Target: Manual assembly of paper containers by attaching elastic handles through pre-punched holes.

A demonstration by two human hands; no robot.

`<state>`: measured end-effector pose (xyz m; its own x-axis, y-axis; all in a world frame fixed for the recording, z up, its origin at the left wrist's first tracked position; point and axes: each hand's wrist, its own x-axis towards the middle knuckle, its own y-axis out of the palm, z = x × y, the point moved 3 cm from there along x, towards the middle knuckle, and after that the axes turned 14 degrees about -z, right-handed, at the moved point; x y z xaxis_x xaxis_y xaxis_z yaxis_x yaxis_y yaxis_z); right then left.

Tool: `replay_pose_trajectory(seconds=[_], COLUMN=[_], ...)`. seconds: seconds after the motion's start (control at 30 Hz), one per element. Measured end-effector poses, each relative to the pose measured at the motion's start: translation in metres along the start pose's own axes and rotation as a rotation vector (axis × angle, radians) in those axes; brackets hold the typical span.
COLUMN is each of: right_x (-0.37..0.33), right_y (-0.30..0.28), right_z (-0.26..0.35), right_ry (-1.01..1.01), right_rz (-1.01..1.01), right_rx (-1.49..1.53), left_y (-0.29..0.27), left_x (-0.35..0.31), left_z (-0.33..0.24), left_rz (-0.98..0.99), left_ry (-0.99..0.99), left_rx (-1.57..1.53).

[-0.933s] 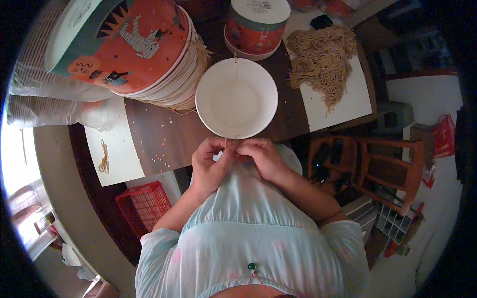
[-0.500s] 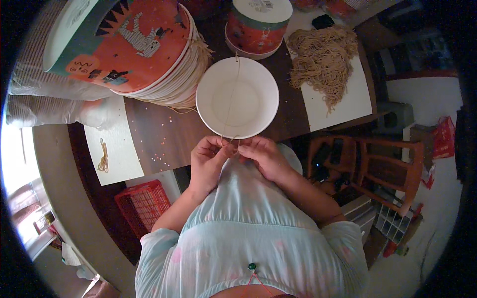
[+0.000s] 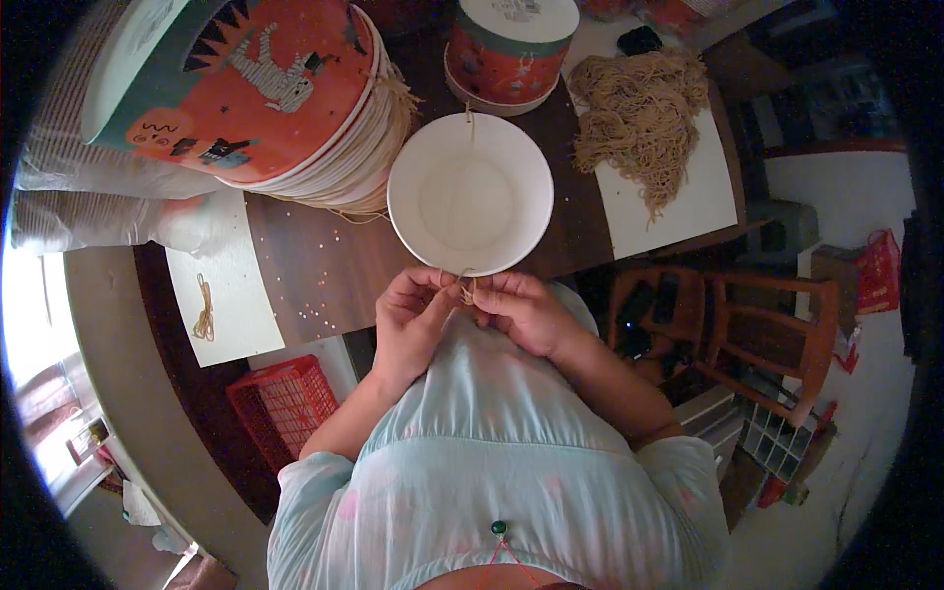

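Fingers of the left hand [image 3: 413,320] and right hand [image 3: 521,310] pinch together a thin straw string [image 3: 468,287] at the near rim of the white bowl [image 3: 470,192], close to the table edge. The bowl looks empty. Straw bundle [image 3: 639,123] lies beyond, on white paper.

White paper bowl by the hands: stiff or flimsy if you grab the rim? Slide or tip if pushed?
The white paper bowl looks thin-walled and empty, so probably light, with a rim that flexes under a pinch. Its flat base sits on the smooth dark table, so a push likely slides it rather than tips it. A thin string crossing it might tug it.
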<state>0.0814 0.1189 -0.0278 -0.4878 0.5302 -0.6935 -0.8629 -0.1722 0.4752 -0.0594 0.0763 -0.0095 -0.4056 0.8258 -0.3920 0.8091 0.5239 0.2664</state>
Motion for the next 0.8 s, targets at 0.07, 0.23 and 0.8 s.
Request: replay_pose_trajectory(seconds=[0.07, 0.23, 0.8], right_x=[0.0007, 0.0009, 0.0000], right_y=[-0.0016, -0.0010, 0.0009], right_z=[0.0003, 0.0074, 0.0079], right_ry=[0.011, -0.165, -0.231], right_rz=[0.016, 0.033, -0.155], right_rx=[0.002, -0.263, -0.130], left_y=[-0.0003, 0.0000, 0.0040], left_x=[-0.0014, -0.0038, -0.0069], left_z=[-0.0004, 0.0015, -0.0009], left_rz=[0.003, -0.013, 0.023], left_ry=[0.040, 0.111, 0.113], left_rx=[0.051, 0.146, 0.234])
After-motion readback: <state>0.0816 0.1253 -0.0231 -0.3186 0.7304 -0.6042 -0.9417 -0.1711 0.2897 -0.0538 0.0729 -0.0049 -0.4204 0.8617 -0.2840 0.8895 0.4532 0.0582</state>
